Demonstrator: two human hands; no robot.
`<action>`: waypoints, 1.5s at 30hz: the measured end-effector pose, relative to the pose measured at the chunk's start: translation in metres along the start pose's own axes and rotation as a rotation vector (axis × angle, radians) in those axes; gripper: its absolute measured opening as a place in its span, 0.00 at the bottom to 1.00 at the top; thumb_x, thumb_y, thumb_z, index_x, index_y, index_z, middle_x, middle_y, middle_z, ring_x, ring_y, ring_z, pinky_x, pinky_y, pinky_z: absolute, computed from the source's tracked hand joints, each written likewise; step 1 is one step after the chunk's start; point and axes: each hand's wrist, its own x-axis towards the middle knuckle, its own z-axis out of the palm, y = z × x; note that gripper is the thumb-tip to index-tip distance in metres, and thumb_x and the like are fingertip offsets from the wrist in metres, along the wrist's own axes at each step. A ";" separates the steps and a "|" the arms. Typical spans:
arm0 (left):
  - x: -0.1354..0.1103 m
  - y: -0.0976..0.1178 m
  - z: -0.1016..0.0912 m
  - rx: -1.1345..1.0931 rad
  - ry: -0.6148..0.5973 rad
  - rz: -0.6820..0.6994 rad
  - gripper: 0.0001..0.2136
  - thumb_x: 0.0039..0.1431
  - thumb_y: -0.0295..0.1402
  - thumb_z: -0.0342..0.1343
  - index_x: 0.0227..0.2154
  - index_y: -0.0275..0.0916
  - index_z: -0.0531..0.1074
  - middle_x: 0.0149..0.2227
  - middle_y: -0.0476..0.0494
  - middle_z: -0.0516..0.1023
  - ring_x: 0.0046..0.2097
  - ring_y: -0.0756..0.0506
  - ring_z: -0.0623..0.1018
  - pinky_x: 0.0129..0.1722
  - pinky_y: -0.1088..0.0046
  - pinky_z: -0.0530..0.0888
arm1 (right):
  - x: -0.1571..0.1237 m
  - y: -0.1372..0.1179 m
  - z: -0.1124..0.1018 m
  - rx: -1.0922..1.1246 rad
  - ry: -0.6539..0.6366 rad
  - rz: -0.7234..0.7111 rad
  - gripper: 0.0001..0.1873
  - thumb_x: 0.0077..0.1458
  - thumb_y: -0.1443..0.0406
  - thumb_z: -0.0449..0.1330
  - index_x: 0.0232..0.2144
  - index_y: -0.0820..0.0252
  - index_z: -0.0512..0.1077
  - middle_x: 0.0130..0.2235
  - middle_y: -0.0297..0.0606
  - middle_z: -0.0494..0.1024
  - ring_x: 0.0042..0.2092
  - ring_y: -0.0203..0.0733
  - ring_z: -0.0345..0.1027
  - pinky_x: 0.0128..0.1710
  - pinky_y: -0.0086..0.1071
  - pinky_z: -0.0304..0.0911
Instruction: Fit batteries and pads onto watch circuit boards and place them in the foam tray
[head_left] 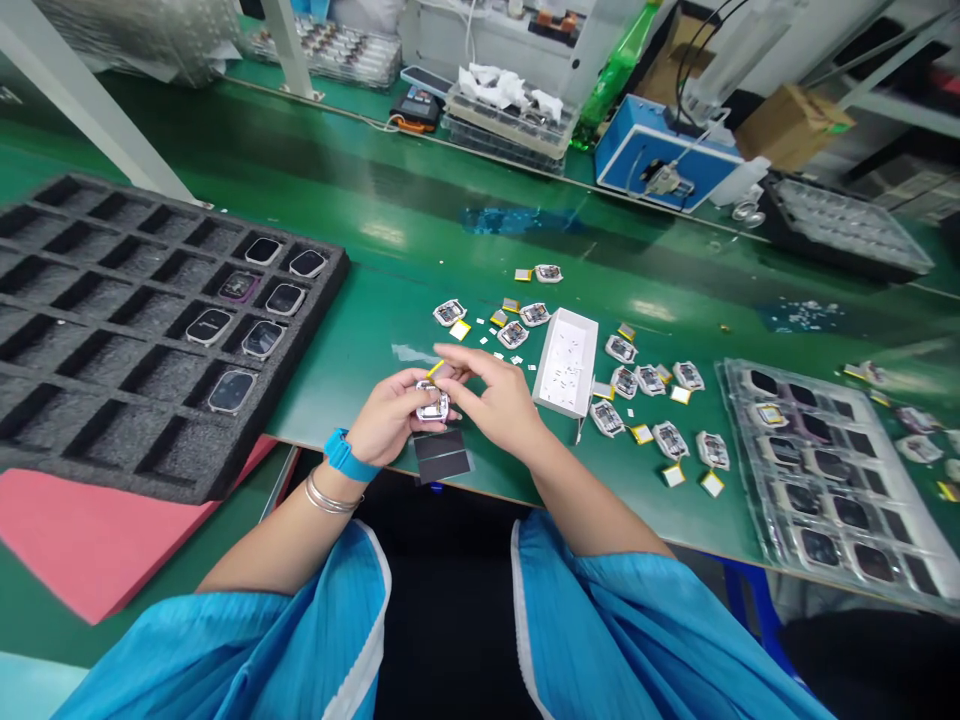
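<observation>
At ten o'clock from the hands lies a black foam tray with square pockets (172, 470), and a few of the pockets hold watch bodies. The left hand (390, 415) has its fingers curled around a small silver watch case (433, 403), just above the table edge. The right hand (499, 400) touches it, fingertips pinching a thin yellow tab (436, 369). At two o'clock stands a white open cardboard box (566, 365). At three o'clock lies a clear plastic blister tray (739, 440).
</observation>
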 end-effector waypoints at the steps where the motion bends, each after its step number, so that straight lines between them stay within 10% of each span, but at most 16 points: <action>1: 0.000 0.004 -0.004 0.009 0.047 0.023 0.10 0.46 0.27 0.65 0.32 0.34 0.72 0.27 0.45 0.80 0.28 0.46 0.82 0.23 0.78 0.78 | 0.001 0.003 0.004 0.027 0.019 0.040 0.13 0.59 0.67 0.59 0.47 0.55 0.74 0.41 0.35 0.80 0.40 0.37 0.74 0.44 0.34 0.71; 6: -0.006 0.022 -0.030 0.036 0.232 0.098 0.10 0.48 0.25 0.63 0.34 0.34 0.71 0.33 0.40 0.83 0.35 0.44 0.83 0.33 0.70 0.80 | -0.007 0.016 0.026 -0.224 -0.181 0.043 0.05 0.57 0.72 0.60 0.33 0.59 0.75 0.39 0.38 0.77 0.42 0.41 0.72 0.47 0.37 0.69; 22: -0.006 0.013 -0.034 -0.037 0.113 0.027 0.10 0.48 0.23 0.62 0.36 0.33 0.72 0.32 0.40 0.82 0.33 0.46 0.81 0.36 0.67 0.79 | -0.023 0.009 0.040 -0.416 -0.318 0.086 0.03 0.55 0.71 0.63 0.30 0.61 0.76 0.44 0.43 0.74 0.47 0.48 0.67 0.52 0.45 0.66; 31: -0.007 0.013 -0.031 -0.009 0.124 0.040 0.09 0.48 0.24 0.62 0.33 0.33 0.71 0.31 0.41 0.82 0.33 0.47 0.81 0.36 0.69 0.79 | -0.031 0.013 0.045 -0.419 -0.294 -0.076 0.04 0.60 0.72 0.59 0.33 0.61 0.71 0.43 0.45 0.71 0.46 0.47 0.65 0.48 0.43 0.67; 37: -0.008 0.014 -0.026 0.051 0.153 0.051 0.12 0.46 0.26 0.64 0.35 0.34 0.71 0.32 0.41 0.83 0.33 0.48 0.81 0.35 0.72 0.78 | -0.044 -0.003 0.020 -0.312 0.063 -0.383 0.03 0.62 0.69 0.58 0.34 0.57 0.70 0.39 0.41 0.73 0.45 0.44 0.68 0.46 0.41 0.66; 45: -0.012 0.009 -0.011 0.149 0.129 0.081 0.16 0.42 0.31 0.67 0.35 0.34 0.73 0.28 0.47 0.80 0.28 0.48 0.79 0.29 0.72 0.79 | -0.017 -0.007 0.009 0.292 0.002 0.061 0.06 0.49 0.68 0.67 0.26 0.57 0.73 0.31 0.34 0.80 0.36 0.39 0.75 0.41 0.35 0.70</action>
